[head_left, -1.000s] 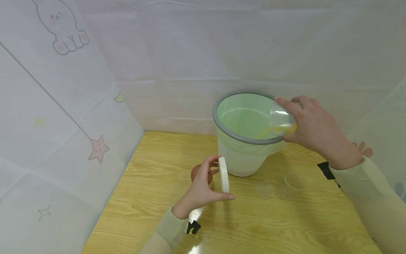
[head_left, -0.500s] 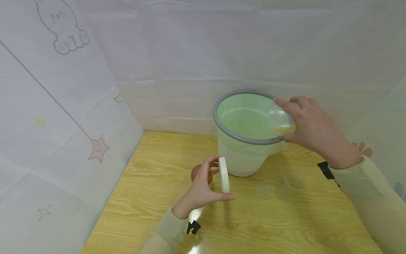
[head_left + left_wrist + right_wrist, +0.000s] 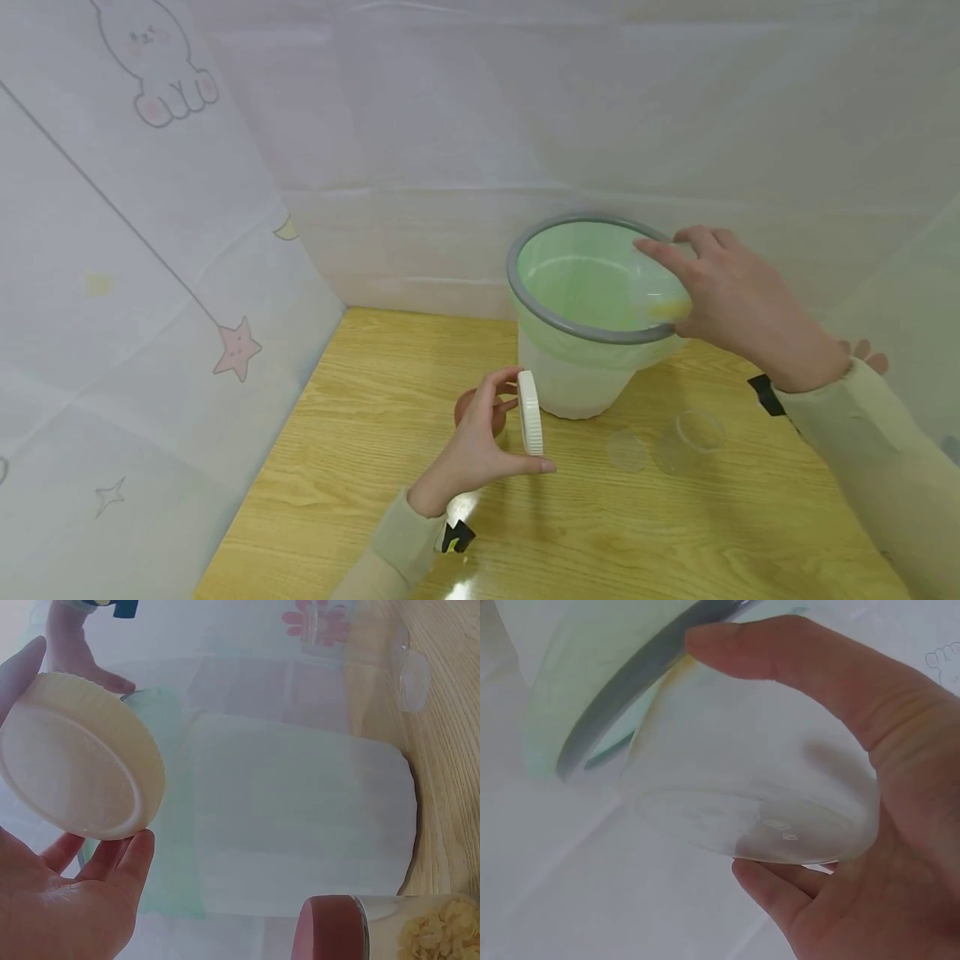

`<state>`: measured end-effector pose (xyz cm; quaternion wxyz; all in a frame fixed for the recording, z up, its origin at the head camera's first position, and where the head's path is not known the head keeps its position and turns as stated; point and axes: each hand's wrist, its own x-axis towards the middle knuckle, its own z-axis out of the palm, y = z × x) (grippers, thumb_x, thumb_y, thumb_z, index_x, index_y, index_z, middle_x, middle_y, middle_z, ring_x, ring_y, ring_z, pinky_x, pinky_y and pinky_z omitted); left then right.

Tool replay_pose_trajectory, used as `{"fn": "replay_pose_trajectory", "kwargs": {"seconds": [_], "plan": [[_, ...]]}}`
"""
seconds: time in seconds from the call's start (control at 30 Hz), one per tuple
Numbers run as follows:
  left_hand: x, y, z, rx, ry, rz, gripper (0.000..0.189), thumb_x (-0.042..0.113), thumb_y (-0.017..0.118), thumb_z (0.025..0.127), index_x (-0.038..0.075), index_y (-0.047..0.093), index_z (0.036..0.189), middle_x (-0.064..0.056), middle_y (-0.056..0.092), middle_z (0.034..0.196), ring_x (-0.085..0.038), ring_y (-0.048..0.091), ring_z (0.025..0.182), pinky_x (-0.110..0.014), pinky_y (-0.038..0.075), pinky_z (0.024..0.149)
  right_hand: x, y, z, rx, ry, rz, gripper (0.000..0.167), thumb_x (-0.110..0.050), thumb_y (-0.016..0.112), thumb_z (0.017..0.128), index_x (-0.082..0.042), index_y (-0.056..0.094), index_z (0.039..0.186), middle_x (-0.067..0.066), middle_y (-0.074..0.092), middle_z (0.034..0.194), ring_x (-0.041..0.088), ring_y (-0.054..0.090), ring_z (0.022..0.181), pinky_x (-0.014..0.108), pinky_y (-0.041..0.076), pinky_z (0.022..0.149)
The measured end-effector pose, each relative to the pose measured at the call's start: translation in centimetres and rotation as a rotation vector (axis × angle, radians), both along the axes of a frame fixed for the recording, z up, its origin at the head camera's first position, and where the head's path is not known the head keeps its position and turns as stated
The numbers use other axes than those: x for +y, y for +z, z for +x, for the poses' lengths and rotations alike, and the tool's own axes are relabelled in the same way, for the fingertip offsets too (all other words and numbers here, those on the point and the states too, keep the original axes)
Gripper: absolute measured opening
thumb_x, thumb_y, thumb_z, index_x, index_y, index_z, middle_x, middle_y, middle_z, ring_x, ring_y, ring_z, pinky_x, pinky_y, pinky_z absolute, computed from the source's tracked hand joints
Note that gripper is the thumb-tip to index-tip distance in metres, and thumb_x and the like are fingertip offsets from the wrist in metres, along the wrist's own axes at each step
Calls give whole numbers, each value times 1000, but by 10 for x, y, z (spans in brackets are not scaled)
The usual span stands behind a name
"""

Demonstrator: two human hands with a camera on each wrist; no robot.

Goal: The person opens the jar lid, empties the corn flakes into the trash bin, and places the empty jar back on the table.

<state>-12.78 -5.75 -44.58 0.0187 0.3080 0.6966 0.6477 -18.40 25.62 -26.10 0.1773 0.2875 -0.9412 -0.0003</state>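
Note:
My left hand pinches a white ridged screw lid on edge, thumb below and fingers above, in front of the bin. My right hand grips a clear jar tipped on its side at the right of the bin's grey rim. The jar's mouth points into the pale green-lined bin, and a little yellow shows along its lower side. In the right wrist view, the round base of the jar faces the camera, with thumb and fingers around it. The white lid fills the left side of the left wrist view.
Behind my left hand stands a jar with a reddish-brown lid, holding pale yellow pieces. A clear cup and a thin clear disc are on the wooden table, right of my left hand. Printed cloth hangs behind.
The yellow stream seen falling from the jar into the bin has stopped, and less yellow shows inside. My right hand has shifted slightly left with the jar. The left hand holds still.

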Motion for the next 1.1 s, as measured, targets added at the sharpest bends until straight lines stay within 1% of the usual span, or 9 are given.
{"fn": "replay_pose_trajectory", "kwargs": {"seconds": [0.1,0.27,0.33,0.53,0.7,0.83,0.93,0.97,1.1], "plan": [[1,-1,-1,12,6,2,112,9,98,66,24,29,153,-11,38,150,-24,38,133,-42,37,113,0,0,-2,19,28,19,106,2,92,55,-10,48,150,30,50,128,52,47,113,61,53,67],[1,-1,-1,8,16,-5,113,11,99,66,25,29,153,-1,39,148,-21,39,133,-41,37,113,-1,1,-3,37,51,19,105,4,94,53,-10,50,148,30,50,127,51,47,115,61,53,72],[1,-1,-1,3,18,-6,112,12,99,66,26,29,153,1,39,147,-21,39,133,-41,37,113,-1,0,-3,41,56,16,104,5,93,54,-10,51,148,30,50,127,51,46,115,61,53,71],[2,-1,-2,9,12,6,112,11,98,66,26,29,153,1,39,148,-27,38,133,-42,37,113,-1,0,-5,59,70,25,106,5,94,54,-10,50,149,30,50,128,51,46,116,61,54,70],[1,0,-2,1,17,-1,111,11,98,66,26,30,152,1,39,146,-22,39,133,-42,37,113,2,3,-10,53,44,2,104,1,94,55,-10,49,149,31,49,128,54,45,116,64,53,70],[1,0,-2,2,15,0,111,11,98,66,26,30,152,0,40,146,-25,39,133,-42,37,113,3,17,-11,28,-16,-40,107,1,94,56,-11,43,150,30,45,132,55,40,120,65,52,69],[1,0,-2,5,14,0,111,11,98,67,26,30,152,0,39,146,-25,39,133,-41,38,113,3,32,-10,49,-47,-75,105,3,93,57,-10,43,148,30,43,135,56,37,124,68,50,68],[1,0,-2,5,13,2,111,11,98,67,26,30,153,0,39,146,-23,39,133,-41,38,113,2,37,-10,67,-50,-84,104,3,93,57,-9,43,147,31,42,135,56,36,126,69,49,68],[0,0,-2,-4,6,6,111,11,98,67,27,29,153,-1,39,146,-18,41,133,-41,38,112,-2,53,-7,202,1,-123,99,3,95,55,-9,49,142,32,46,133,57,41,121,73,45,72]]}}
